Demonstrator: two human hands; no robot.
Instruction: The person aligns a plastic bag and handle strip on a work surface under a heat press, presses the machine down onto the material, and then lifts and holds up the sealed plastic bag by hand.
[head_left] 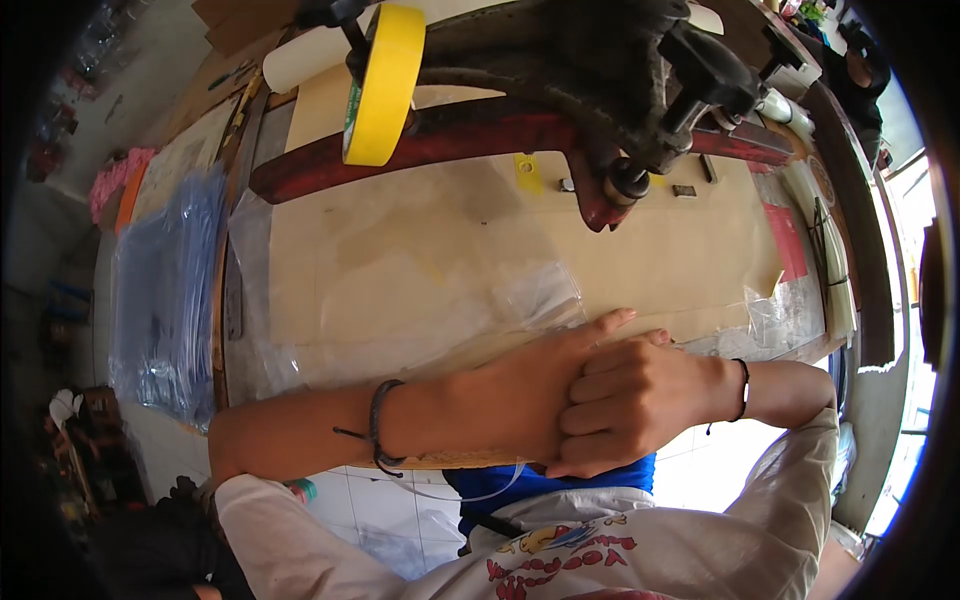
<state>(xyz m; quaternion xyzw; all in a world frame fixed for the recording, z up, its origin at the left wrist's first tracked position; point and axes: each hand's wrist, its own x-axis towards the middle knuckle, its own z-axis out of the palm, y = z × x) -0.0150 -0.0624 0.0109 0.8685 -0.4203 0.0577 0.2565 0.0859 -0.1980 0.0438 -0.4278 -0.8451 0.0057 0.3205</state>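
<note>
My left hand (528, 375) reaches across from the left at the front edge of the work table, with a dark cord bracelet on the wrist. One of its digits stretches out to the right; the others are mostly hidden. My right hand (625, 400) lies over it with fingers curled closed against its back; whether anything is inside them is hidden. Just beyond both hands, a clear plastic sheet (430, 260) is spread on the tan board (670, 255). A black and red metal press-like tool (590, 130) stands over the board, with a roll of yellow tape (392, 85) hanging on it.
A stack of clear bluish plastic sheets (165, 290) hangs at the left. Small metal pieces (684, 191) and a yellow tag (528, 173) lie under the tool. A red patch (786, 240) is at the right. Another person (865, 75) shows at the upper right.
</note>
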